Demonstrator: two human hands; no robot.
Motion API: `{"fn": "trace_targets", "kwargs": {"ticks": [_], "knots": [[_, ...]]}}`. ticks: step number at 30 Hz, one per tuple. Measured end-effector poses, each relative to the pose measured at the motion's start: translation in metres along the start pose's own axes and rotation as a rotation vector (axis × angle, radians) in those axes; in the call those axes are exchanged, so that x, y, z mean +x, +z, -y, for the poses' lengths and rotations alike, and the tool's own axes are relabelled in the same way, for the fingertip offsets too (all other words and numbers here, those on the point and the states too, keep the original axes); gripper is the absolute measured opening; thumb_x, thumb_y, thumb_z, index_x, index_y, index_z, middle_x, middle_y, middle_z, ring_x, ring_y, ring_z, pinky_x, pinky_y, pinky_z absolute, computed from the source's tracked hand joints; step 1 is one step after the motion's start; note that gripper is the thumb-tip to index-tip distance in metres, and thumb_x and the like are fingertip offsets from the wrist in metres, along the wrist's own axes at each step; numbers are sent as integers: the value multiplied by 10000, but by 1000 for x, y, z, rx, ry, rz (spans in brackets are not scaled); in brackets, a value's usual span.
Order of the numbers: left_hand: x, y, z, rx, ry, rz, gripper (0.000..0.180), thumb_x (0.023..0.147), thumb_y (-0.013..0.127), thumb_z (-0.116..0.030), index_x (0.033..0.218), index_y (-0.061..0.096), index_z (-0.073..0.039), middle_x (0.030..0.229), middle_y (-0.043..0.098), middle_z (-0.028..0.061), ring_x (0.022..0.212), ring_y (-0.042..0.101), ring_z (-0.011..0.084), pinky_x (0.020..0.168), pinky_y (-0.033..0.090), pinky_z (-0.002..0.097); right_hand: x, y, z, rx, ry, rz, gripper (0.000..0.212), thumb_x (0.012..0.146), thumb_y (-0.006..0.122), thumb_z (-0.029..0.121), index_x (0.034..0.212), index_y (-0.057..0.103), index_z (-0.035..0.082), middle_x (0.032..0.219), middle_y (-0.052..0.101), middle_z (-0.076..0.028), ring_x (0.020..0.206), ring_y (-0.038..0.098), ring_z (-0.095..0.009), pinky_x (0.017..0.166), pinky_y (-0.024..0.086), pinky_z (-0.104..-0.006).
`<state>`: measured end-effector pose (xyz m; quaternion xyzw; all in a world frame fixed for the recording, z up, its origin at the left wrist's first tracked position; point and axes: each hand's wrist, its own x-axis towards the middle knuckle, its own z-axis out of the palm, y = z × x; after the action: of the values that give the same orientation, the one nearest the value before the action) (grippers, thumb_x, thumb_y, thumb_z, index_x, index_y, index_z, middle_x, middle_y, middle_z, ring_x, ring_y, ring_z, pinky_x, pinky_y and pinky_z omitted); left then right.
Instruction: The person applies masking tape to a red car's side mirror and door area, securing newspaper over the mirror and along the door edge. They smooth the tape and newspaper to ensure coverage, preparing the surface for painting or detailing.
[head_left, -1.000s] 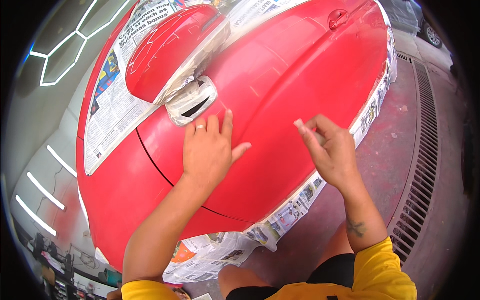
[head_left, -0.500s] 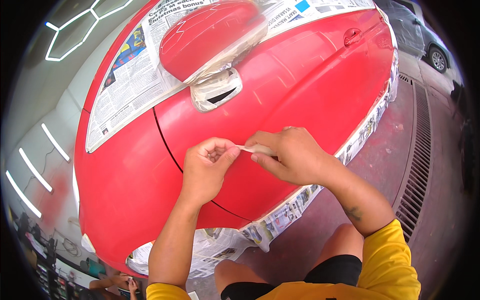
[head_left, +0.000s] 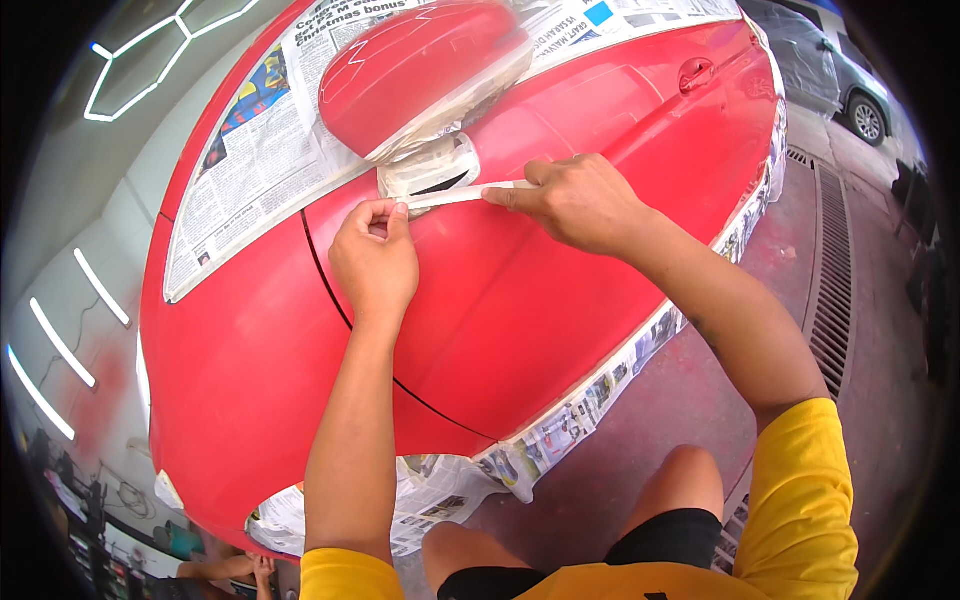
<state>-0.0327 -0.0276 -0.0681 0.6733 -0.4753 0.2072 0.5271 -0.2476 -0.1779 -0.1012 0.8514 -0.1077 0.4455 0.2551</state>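
Note:
A strip of pale masking tape (head_left: pixel 455 196) is stretched between my two hands, along the lower edge of a taped-over slot (head_left: pixel 428 168) in the red car door (head_left: pixel 560 300). My left hand (head_left: pixel 377 262) pinches the strip's left end between thumb and fingers, close to the panel. Farther right, my right hand (head_left: pixel 585 205) grips the other end of the tape; the roll is mostly hidden by the fingers. Just above the slot, the glossy red mirror housing (head_left: pixel 415 80) juts out, its base wrapped in tape and plastic.
Newspaper (head_left: pixel 260 170) masks the windows, and more newspaper (head_left: pixel 570 425) lines the lower sill. A floor drain grate (head_left: pixel 832 270) runs along the right. A plastic-draped grey car (head_left: pixel 862 95) stands at the far right. At the lower left, another person's hand (head_left: pixel 262 567) shows.
Both hands have moved up the door to the slot and spread apart. Between them, a longer length of tape is now drawn out.

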Motion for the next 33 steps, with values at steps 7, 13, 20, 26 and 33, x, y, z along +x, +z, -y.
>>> {"fn": "trace_targets", "kwargs": {"ticks": [7,13,20,26,33], "knots": [[0,-1,-4,68,13,-38,147,986,766,-179,982,793,-34,872,784,50,729,692,167,710,545,358,10,0,-1,-20,45,53,405,972,662,152,1347,769,261,795,673,-81,621,685,-282,540,535,-431],[0,2,-3,101,-9,-53,143,971,781,-196,966,799,-54,868,787,48,741,706,177,720,548,364,18,-5,0,-16,86,182,417,1026,573,198,1371,754,346,909,711,-99,739,748,-296,618,589,-446],[2,0,-10,177,-46,-67,199,952,790,-210,1064,759,-48,910,758,84,827,707,237,782,545,409,18,6,-5,-20,74,114,414,974,650,143,1345,772,278,875,698,-101,690,722,-302,612,578,-451],[-29,10,31,531,675,-140,630,1003,724,-306,1486,528,47,1529,552,224,1437,483,396,1148,381,546,8,13,-18,6,-32,-24,394,977,662,151,1340,778,253,885,692,-66,698,714,-265,676,596,-408],[-43,35,23,896,457,113,1045,1034,635,-556,1709,135,65,1807,98,263,1685,93,394,1310,122,662,-3,28,-28,-167,-116,-175,366,969,665,190,1307,790,252,875,681,-12,734,714,-204,754,589,-355]]}}
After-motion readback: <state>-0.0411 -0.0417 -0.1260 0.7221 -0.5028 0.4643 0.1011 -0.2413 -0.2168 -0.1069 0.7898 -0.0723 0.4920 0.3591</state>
